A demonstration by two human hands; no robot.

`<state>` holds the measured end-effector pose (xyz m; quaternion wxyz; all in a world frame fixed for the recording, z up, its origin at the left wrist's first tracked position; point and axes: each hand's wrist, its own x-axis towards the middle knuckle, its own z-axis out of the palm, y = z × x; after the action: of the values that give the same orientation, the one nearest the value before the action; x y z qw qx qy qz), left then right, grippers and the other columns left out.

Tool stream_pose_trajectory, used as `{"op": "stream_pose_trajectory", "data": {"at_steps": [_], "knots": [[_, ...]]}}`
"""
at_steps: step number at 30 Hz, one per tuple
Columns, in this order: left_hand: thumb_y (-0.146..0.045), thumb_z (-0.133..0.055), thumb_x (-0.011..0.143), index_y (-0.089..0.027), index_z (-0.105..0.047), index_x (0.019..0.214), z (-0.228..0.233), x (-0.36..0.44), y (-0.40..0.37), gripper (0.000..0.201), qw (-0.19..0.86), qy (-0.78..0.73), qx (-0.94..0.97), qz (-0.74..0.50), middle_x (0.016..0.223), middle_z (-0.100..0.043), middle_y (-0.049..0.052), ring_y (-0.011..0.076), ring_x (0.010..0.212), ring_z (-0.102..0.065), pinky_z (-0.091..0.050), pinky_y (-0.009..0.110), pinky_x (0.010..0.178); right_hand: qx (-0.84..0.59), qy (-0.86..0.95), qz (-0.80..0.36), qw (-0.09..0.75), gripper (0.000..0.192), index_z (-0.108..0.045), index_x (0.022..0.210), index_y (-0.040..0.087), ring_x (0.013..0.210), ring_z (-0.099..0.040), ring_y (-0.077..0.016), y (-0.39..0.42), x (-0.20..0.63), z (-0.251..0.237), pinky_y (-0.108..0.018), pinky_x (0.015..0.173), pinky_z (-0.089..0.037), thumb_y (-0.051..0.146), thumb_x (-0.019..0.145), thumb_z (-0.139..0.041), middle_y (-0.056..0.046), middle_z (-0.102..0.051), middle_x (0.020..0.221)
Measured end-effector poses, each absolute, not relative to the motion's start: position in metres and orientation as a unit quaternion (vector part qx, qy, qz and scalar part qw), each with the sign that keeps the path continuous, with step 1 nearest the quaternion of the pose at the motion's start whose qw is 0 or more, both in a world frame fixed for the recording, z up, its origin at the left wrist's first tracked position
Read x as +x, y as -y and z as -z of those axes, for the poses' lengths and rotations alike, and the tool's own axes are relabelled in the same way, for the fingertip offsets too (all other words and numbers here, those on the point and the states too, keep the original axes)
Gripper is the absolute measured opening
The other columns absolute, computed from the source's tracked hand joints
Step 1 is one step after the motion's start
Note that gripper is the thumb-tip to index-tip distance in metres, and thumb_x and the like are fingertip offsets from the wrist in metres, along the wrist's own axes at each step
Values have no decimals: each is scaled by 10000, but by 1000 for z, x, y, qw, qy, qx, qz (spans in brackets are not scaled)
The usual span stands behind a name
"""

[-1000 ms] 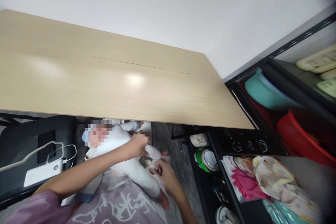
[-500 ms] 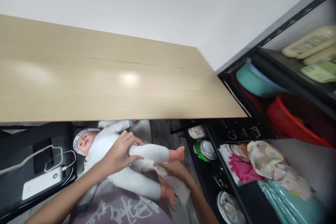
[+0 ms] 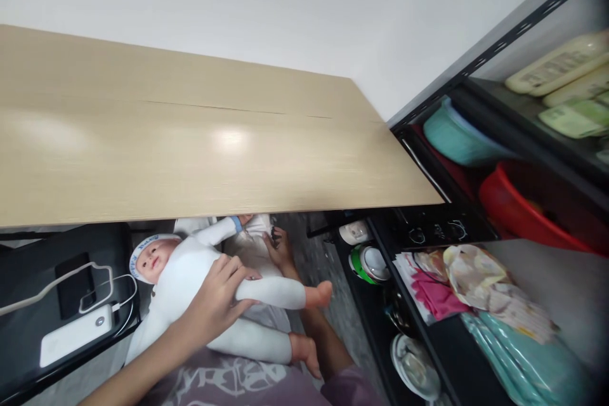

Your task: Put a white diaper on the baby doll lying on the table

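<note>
A baby doll (image 3: 190,266) in white clothes and a printed white cap lies on its back across my lap, its bare feet pointing right. My left hand (image 3: 226,288) is wrapped round the doll's near-table thigh, thumb below and fingers on top. Beyond that leg, just under the table edge, my right hand (image 3: 280,247) has bent fingers on the edge of a white cloth (image 3: 254,244). A small dark mark or object shows at its fingertips; I cannot make out what it is. The doll's leg crosses in front of my right forearm.
A wooden tabletop (image 3: 214,158) spans the front. On the left, a black seat (image 3: 28,279) bears a white power bank (image 3: 76,339) with cables and a dark phone (image 3: 73,285). Shelving on the right holds a teal basin (image 3: 459,136), a red basin (image 3: 528,209) and folded cloths (image 3: 476,273).
My right hand has moved from below the doll's raised leg, where it held a pale cloth, up and away to beside the table edge. My left hand keeps its hold on the leg.
</note>
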<state>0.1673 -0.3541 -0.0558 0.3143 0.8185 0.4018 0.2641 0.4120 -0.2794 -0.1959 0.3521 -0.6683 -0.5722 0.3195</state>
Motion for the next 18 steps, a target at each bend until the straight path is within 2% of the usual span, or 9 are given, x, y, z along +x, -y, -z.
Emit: {"op": "stream_pose_trajectory", "data": {"at_steps": [3, 5, 7, 10, 12, 14, 16, 18], "knots": [[-298, -814, 1062, -239, -750, 1356, 54, 166, 357, 306, 312, -404, 819, -260, 1145, -698, 87, 307, 1063, -583, -530, 457, 924, -694, 539, -266, 396, 516, -694, 1320, 235, 1258, -701, -426, 288, 416, 198, -701, 1119, -593, 676, 1065, -611, -174, -735, 1323], [-291, -823, 1054, -268, -768, 1388, 52, 165, 357, 339, 315, -393, 826, -253, 1152, -695, 85, 304, 1070, -587, -546, 458, 933, -658, 569, -246, 428, 435, -690, 1350, 255, 1344, -687, -394, 294, 421, 183, -673, 1218, -544, 581, 1064, -645, -154, -732, 1362], [-276, -829, 1049, -306, -789, 1397, 50, 163, 356, 352, 316, -380, 834, -246, 1172, -698, 83, 303, 1085, -591, -556, 459, 942, -575, 647, -262, 428, 345, -696, 1380, 279, 1373, -696, -337, 295, 423, 159, -600, 1247, -548, 456, 1085, -670, -129, -739, 1392], [-253, -832, 1044, -340, -800, 1407, 50, 161, 356, 375, 312, -366, 843, -242, 1203, -712, 81, 305, 1109, -597, -561, 465, 957, -428, 781, -303, 340, 385, -669, 1503, 303, 1494, -644, -295, 282, 411, 124, -542, 1306, -516, 340, 1119, -670, -115, -697, 1549], [-250, -826, 1050, -350, -784, 1442, 49, 160, 355, 406, 305, -355, 851, -240, 1226, -720, 79, 302, 1116, -601, -560, 468, 967, -361, 842, -306, 258, 515, -585, 1633, 301, 1639, -517, -288, 266, 394, 109, -539, 1386, -428, 302, 1126, -671, -110, -583, 1727], [-259, -805, 1069, -354, -757, 1485, 47, 159, 355, 430, 295, -341, 860, -239, 1259, -726, 79, 296, 1120, -609, -558, 469, 978, -336, 876, -291, 188, 622, -510, 1707, 275, 1702, -428, -295, 247, 373, 103, -536, 1423, -363, 273, 1113, -696, -118, -496, 1811], [-280, -783, 1092, -348, -741, 1501, 44, 157, 357, 417, 284, -327, 867, -245, 1308, -732, 82, 291, 1147, -625, -557, 468, 1005, -347, 888, -272, 131, 628, -554, 1666, 231, 1638, -494, -321, 230, 353, 103, -532, 1396, -387, 262, 1075, -762, -147, -568, 1742], [-276, -749, 1116, -346, -760, 1452, 44, 148, 362, 344, 272, -326, 868, -257, 1370, -730, 80, 288, 1215, -641, -554, 467, 1061, -362, 888, -265, 99, 515, -672, 1503, 201, 1468, -625, -333, 217, 336, 105, -512, 1298, -485, 260, 1019, -838, -146, -697, 1560]]}}
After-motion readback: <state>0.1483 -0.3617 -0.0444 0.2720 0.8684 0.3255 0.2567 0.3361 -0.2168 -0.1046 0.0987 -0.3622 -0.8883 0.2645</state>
